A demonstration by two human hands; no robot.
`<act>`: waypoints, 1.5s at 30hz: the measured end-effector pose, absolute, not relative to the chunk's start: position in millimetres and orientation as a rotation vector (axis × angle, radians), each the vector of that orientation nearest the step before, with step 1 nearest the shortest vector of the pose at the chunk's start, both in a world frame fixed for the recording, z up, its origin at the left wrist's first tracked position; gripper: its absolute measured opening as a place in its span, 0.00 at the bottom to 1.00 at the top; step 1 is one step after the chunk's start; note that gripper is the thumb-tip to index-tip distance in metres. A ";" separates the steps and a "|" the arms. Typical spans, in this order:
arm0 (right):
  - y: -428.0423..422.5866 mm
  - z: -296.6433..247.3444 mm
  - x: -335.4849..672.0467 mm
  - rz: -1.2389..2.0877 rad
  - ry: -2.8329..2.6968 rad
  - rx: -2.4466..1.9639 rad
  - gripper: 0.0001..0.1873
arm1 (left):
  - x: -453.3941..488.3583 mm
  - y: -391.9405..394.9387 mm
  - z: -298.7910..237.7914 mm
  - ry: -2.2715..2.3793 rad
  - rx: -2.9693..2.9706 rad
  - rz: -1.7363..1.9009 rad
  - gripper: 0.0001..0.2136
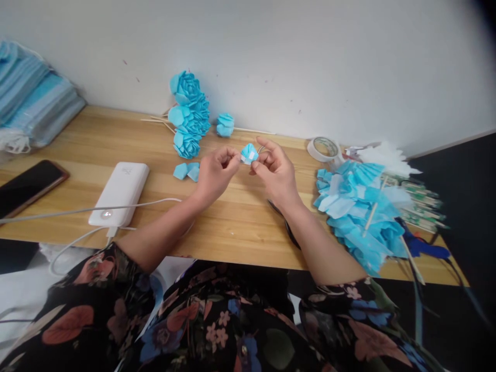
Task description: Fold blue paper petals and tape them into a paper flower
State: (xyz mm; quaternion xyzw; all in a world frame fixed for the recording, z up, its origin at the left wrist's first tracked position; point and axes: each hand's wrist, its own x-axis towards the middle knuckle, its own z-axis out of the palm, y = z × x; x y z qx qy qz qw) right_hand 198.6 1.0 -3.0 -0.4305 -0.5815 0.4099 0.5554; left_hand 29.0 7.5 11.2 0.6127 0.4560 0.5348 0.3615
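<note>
Between my hands is a small blue paper petal (250,151) with white bits, probably tape, on its face. My right hand (277,170) pinches its right lower edge between thumb and forefinger, the other fingers curled loosely behind. My left hand (217,170) is closed in a pinch, its fingertips touching the white bit at the petal's left edge. Loose blue petals (186,171) lie on the table beside my left hand. Farther back are a bunch of blue paper roses (188,116) on thin sticks and a smaller single blue flower (225,125) on a stick.
A white power bank (120,191) with cable and a dark phone (29,186) lie left, below stacked blue mask-like sheets (42,98). Right are a tape roll (323,149), a blue paper heap (356,206) and a blue-handled tool (430,250). A wall (271,62) stands behind the table.
</note>
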 end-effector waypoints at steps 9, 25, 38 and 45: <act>8.6 -2.3 211.2 1.071 -1.187 -1.056 0.26 | 23.0 9.9 13.2 1.102 1.517 1.345 0.06; 11.1 -4.1 214.6 1.109 -1.091 -1.069 0.24 | 0.2 21.7 19.6 0.897 2.017 0.526 0.08; 8.2 -2.0 211.5 1.149 -1.152 -1.013 0.20 | -1.6 22.9 17.1 0.759 2.187 0.218 0.05; 4.9 3.7 205.2 1.147 -1.120 -1.005 0.14 | 1.4 16.9 23.8 0.888 2.062 0.827 0.16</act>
